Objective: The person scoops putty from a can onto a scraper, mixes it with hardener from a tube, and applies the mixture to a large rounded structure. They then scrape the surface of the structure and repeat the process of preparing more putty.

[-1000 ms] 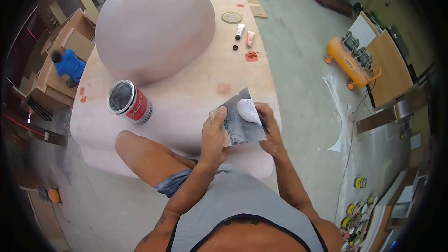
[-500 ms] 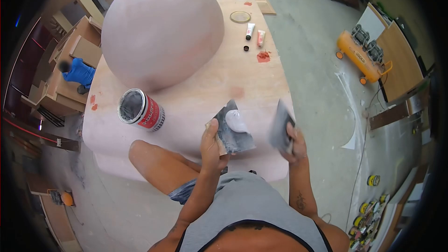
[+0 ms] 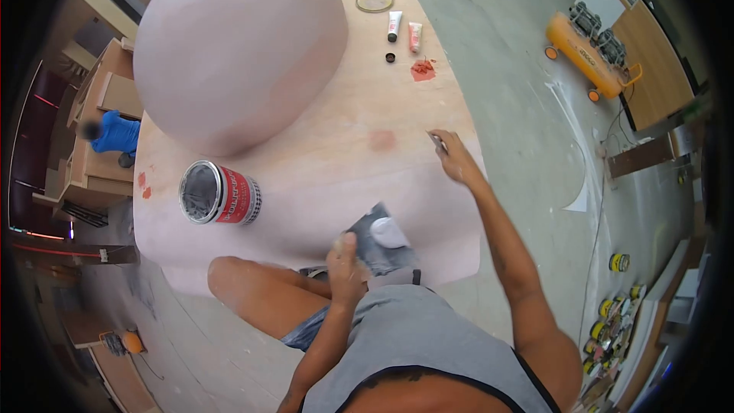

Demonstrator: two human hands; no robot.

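My left hand (image 3: 345, 269) grips a dark, smeared flat putty board (image 3: 372, 255) in front of my body. A mound of pale pinkish-white filler (image 3: 389, 233) sits on it. My right hand (image 3: 459, 159) is closed on a thin scraper (image 3: 436, 140), seen nearly edge-on, over the right side of the pale work surface (image 3: 321, 206). Beyond that hand lies a smear of red paste (image 3: 423, 70), with two tubes (image 3: 394, 26) and a small black cap (image 3: 390, 57) near it. An open can (image 3: 240, 196) with a red label stands left of the board.
A large pinkish dome (image 3: 237, 46) covers the surface's far left. A round lid (image 3: 375, 2) lies behind the tubes. On the floor at right are an orange air compressor (image 3: 585, 57) and several small cans (image 3: 600, 330). A person in blue (image 3: 116, 132) is at far left.
My right hand has swung forward with the scraper, away from the putty board. My left hand and the board sit slightly lower in view. The camera view has shifted a little.
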